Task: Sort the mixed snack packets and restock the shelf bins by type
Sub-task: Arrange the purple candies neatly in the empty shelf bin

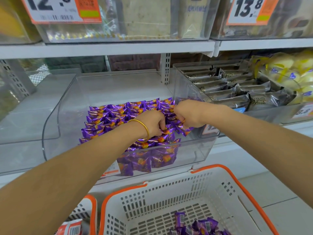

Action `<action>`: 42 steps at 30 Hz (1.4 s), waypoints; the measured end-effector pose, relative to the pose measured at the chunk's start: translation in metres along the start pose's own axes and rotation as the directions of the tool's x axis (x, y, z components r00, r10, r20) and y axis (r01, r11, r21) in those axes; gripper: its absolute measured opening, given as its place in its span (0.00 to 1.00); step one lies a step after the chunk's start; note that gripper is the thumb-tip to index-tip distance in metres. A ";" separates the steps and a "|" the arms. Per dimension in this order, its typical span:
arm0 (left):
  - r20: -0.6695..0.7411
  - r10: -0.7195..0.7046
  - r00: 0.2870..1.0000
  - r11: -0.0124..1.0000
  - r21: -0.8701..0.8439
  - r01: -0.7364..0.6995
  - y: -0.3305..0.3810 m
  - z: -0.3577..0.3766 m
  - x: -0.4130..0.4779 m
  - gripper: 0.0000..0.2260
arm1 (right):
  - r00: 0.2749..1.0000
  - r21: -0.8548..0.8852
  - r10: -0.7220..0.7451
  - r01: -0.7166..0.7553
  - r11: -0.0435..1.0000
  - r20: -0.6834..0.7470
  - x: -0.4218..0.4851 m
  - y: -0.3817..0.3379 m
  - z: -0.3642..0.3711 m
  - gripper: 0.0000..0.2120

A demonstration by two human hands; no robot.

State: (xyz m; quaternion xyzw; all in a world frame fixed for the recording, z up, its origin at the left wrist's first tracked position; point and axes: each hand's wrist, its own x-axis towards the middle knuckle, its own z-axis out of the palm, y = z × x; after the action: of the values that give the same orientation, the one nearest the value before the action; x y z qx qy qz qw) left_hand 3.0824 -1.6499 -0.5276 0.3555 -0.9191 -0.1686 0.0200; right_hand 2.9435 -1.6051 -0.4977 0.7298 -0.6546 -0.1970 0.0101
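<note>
Reaching with both arms into a clear bin [194, 150], over its low front wall. Inside, purple packets [115, 116] packed in neat rows across the floor of the bin, more stacked against the front. Pinching a packet near the front rows with the left hand [155, 123], fingers curled down, gold bangle [144, 129] at the wrist. Gripping a small bunch of the same packets with the right hand [188, 114], closed in a fist just beside the left, close to the bin's right wall. In the next bin to the right, dark packets [237, 92], then yellow packets [291, 73] beyond. Above, an upper shelf [118, 49] with price tags [55, 9] on more bins. Below, a white basket [169, 192] with an orange rim, a few loose packets [199, 224] of the purple kind in its bottom. Just left of it, a second basket [89, 211] with a red and white packet [71, 228].
</note>
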 end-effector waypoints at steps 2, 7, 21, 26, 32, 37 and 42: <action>0.000 0.000 1.000 1.000 -0.008 0.000 -0.001 0.000 0.000 0.10 | 1.000 0.007 0.015 -0.015 1.000 -0.025 -0.004 0.001 -0.002 0.11; 0.004 -0.017 1.000 0.996 -0.085 0.017 -0.005 -0.003 0.004 0.11 | 0.991 0.110 0.039 -0.025 0.994 -0.126 -0.021 0.006 -0.014 0.11; 0.041 -0.084 0.996 0.147 -0.988 0.053 0.004 -0.019 -0.004 0.05 | 0.859 0.736 0.210 0.245 0.632 -0.466 -0.063 0.029 -0.011 0.14; 0.062 -0.131 0.989 0.094 -0.993 0.075 0.010 -0.020 -0.005 0.09 | 0.881 0.736 0.180 0.235 0.635 -0.437 -0.060 0.027 -0.009 0.14; -0.014 -0.170 0.985 0.245 -0.969 0.029 0.006 -0.018 -0.002 0.01 | 0.827 0.656 0.207 0.235 0.717 -0.522 -0.058 0.020 -0.004 0.08; -0.040 -0.123 0.992 0.264 -0.964 -0.006 0.005 -0.014 -0.003 0.03 | 0.822 0.747 0.256 0.275 0.604 -0.510 -0.055 0.018 -0.004 0.09; -0.076 -0.084 0.994 0.275 -0.960 -0.051 0.007 -0.012 -0.002 0.05 | 0.895 0.681 0.116 0.238 0.692 -0.430 -0.050 0.015 -0.012 0.11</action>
State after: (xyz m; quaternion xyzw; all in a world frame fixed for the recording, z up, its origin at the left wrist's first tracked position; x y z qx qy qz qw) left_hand 3.0813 -1.6468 -0.5133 0.2901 -0.6257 -0.6680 0.2796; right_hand 2.9296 -1.5619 -0.4691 0.7216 -0.6333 0.2449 -0.1350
